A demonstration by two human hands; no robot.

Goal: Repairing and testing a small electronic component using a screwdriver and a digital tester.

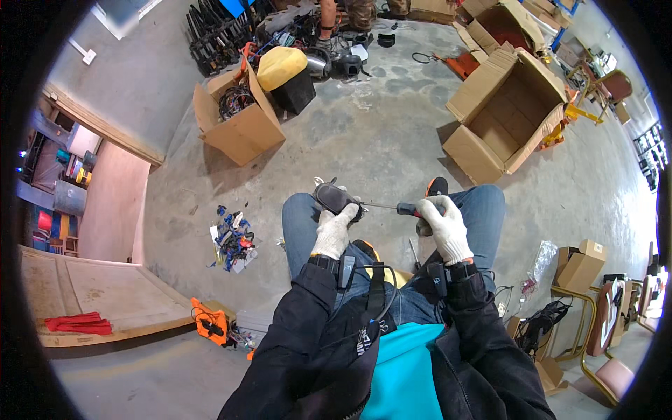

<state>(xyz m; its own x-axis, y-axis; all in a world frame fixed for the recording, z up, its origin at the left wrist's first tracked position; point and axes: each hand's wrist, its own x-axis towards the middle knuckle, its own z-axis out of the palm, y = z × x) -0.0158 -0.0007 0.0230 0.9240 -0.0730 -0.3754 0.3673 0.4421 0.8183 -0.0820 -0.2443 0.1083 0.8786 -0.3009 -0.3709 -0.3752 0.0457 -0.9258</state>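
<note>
My left hand, in a white work glove, is closed around a dark, rounded plastic device above my left knee. What exactly the device is I cannot make out. A screwdriver with a dark handle is gripped in my gloved right hand above the right thigh. Its thin shaft points left, and the tip meets or lies close to the device's right end. Between my legs, a second thin tool, which looks like a screwdriver, lies lower down.
Left of my legs lies a pile of blue and dark scraps. Ahead stand a carton of cables, a black bin with a yellow top and a large open carton. Another person's arm reaches down at the back. Chairs stand right.
</note>
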